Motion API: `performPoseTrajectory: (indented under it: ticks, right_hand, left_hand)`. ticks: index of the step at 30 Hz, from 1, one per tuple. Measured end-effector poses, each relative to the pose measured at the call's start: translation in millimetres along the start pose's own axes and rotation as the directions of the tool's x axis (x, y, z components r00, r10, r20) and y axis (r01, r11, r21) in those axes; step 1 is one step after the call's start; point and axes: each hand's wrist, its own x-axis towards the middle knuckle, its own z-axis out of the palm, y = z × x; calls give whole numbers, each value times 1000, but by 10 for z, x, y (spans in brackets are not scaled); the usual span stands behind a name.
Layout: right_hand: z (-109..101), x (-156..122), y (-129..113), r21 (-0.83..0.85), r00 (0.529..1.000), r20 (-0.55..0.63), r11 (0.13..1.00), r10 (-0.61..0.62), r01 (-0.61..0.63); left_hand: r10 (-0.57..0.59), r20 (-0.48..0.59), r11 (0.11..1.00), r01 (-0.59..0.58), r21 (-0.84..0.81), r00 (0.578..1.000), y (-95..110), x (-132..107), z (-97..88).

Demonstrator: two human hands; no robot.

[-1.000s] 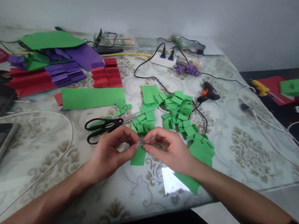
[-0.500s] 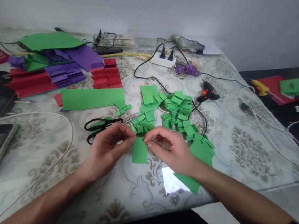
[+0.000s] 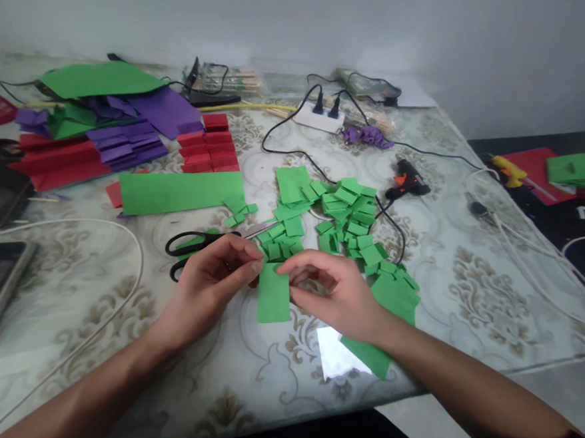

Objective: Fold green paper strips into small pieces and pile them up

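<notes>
A small green paper piece (image 3: 273, 300) hangs upright between my hands, its long side running down. My left hand (image 3: 221, 271) pinches its upper left corner between thumb and fingers. At the upper right edge, my right hand (image 3: 332, 286) grips it with the index fingertip lying over the front; its other fingers are partly hidden. Just behind my left hand lie black-handled scissors (image 3: 198, 241), blades pointing right. Several small folded green paper pieces (image 3: 352, 208) are heaped beyond my hands. Larger green paper (image 3: 395, 298) lies partly under my right forearm.
A long green strip (image 3: 180, 192) and folded red paper (image 3: 210, 151) lie behind the scissors. A black glue gun (image 3: 406, 181) sits at right, its cord winding near a white power strip (image 3: 320, 115). A phone (image 3: 1, 279) and white cable (image 3: 137, 256) are at left.
The green paper piece has tilted to face the camera more squarely and come up slightly. My right index finger has moved left, over its front. The surrounding things stay put.
</notes>
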Motion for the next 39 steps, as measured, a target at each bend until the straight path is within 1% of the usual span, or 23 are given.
performPoseTrajectory:
  ticks: [5, 9, 13, 16, 18, 23, 28, 33, 39]
  right_hand:
    - [-5, 23, 32, 119, 994, -35, 988, 101, -96]
    - [-23, 46, 39, 106, 981, -111, 983, 160, -149]
    - [-29, 53, 12, 105, 974, -96, 976, 203, -193]
    - [-15, 50, -11, 158, 969, -94, 965, 228, -211]
    - [-2, 47, -15, 197, 965, -100, 955, 244, -222]
    - [10, 46, 2, 222, 964, -106, 951, 245, -217]
    - [10, 35, 16, 195, 965, -99, 955, 244, -221]
    - [16, 26, 28, 210, 964, -105, 953, 243, -217]
    - [21, 31, 33, 219, 967, -98, 953, 235, -210]
  left_hand:
    - [13, 117, 1000, -15, 19, 993, 31, -45, -18]
    - [4, 157, 999, -11, 43, 988, -20, -67, -17]
    - [-1, 119, 998, -6, 66, 993, -44, -46, 24]
    - [12, 68, 997, -17, 78, 998, -21, -30, 57]
    - [-1, 49, 997, -3, 78, 999, -6, -27, 70]
    - [-39, 46, 996, 35, 86, 998, -12, -28, 78]
    - [-30, 18, 995, 28, 98, 999, -36, -30, 80]
    - [-30, 20, 996, 29, 89, 999, -44, -32, 91]
    - [-32, -3, 992, 32, 120, 999, -35, -51, 104]
